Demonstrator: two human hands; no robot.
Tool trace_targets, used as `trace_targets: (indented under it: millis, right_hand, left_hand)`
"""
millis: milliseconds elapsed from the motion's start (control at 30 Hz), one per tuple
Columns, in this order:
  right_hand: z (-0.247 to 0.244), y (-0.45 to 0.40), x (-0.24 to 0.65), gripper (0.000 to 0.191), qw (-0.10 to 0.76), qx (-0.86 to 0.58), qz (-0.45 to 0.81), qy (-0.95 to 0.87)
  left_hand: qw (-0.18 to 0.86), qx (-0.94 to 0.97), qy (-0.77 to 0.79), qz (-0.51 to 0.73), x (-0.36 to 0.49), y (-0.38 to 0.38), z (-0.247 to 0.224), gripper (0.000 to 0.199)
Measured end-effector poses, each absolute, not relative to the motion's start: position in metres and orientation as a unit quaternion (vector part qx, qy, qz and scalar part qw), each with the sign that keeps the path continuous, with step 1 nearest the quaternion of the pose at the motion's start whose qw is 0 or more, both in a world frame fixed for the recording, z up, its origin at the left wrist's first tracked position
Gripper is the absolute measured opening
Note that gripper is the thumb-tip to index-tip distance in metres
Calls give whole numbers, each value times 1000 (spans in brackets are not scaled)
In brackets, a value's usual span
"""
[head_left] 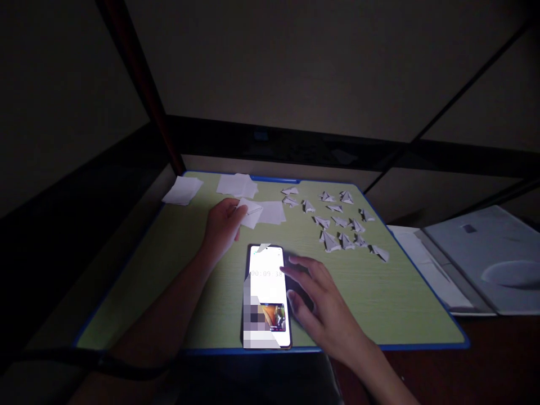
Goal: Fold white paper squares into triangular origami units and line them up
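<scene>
My left hand pinches a partly folded sheet of white paper between thumb and fingers, above the green board. Just right of it lies a small stack of white paper, partly covered by the held sheet. A lit phone rests face up near the board's front edge, its screen reading 00:09:38. Beside the phone's right edge is my right hand, fingers spread and holding nothing. Its index fingertip is at the screen's right side; whether it touches, I cannot tell.
Several small folded paper shapes are spread over the board's right half. Paper stacks lie at the back left and back middle. An open pale box or folder stands right of the board. Dark walls enclose the back.
</scene>
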State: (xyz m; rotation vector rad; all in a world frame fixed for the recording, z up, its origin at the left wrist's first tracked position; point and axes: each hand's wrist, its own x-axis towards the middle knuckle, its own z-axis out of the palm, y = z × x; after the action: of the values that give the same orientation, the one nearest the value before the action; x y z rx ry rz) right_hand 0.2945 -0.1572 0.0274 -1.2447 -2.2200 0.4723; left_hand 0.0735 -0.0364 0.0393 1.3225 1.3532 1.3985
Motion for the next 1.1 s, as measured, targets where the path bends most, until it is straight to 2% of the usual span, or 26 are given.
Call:
trace_targets:
  millis: [133,267,567,733,800,967,1100]
  right_hand:
    - [36,-134,288,40,223,-488,127,-834]
    - [36,-128,282,36,192,-490,107,-844]
    - [47,-112,293,26,351,-488,194,-775]
    - [65,-78,276,27,356,-489,207,-769]
    - [67,-64,269,26,361,-492,243,-754]
    - [55,-47,257,20,397,-451,438,-669]
    - [44,-47,255,19,448,-425,497,-610]
  left_hand:
    - [376,549,547,508,74,-38,43,16]
    - [377,560,552,489,74,-39,43,17]
    - [464,560,514,455,80,-43,43,9]
    - [484,564,501,443,84,-48,43,8]
    - [487,564,501,440,86,-50,42,15]
    - [489,604,472,416,88,-53,41,34]
    - [470,642,462,391,90,-56,41,35]
